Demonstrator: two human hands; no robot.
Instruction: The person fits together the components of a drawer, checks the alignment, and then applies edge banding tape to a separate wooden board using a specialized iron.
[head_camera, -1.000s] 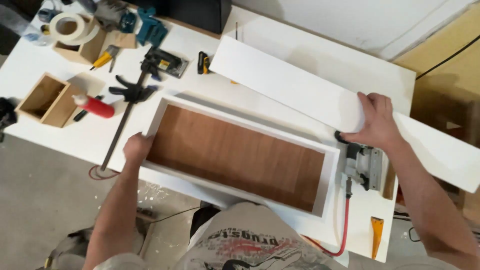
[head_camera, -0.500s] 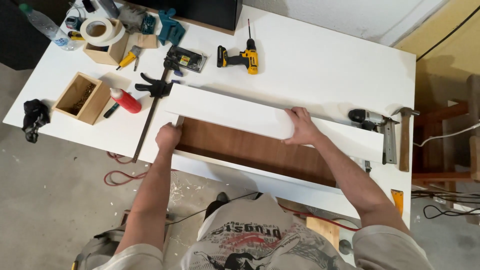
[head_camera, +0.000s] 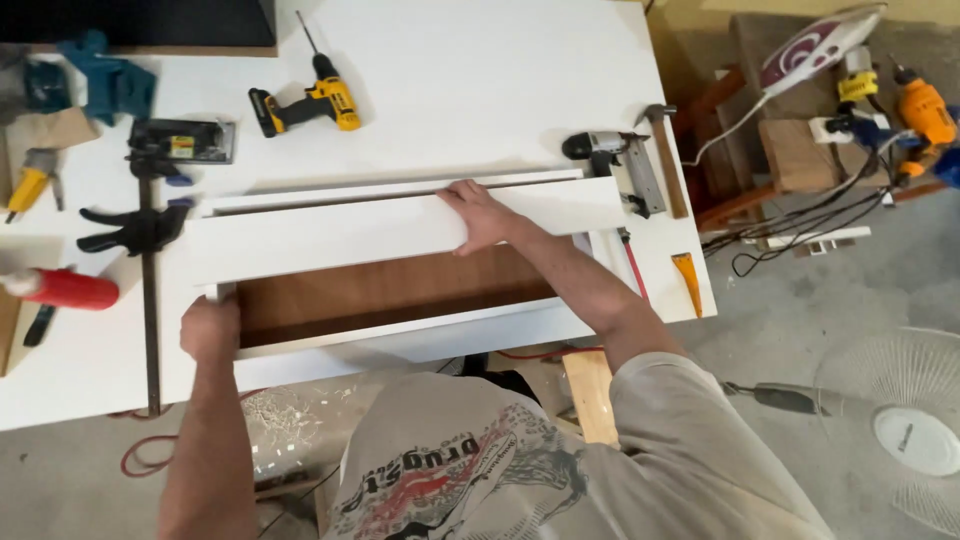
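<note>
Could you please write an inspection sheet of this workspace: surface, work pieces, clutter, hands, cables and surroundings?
Surface: white worktable, tools spread along its left and right sides.
Job's things: white frame with brown back panel lies flat; long white board rests across its upper part.
Clutter: yellow drill, bar clamp, red bottle, nail gun, hammer, orange wedge.
Grips: left hand holds the frame's left corner; right hand presses on the board's upper edge.
Cables: red hose runs from the nail gun over the table edge; a tangle of dark wires lies to the right.
Surroundings: concrete floor, white fan, wooden stand with more tools.
</note>
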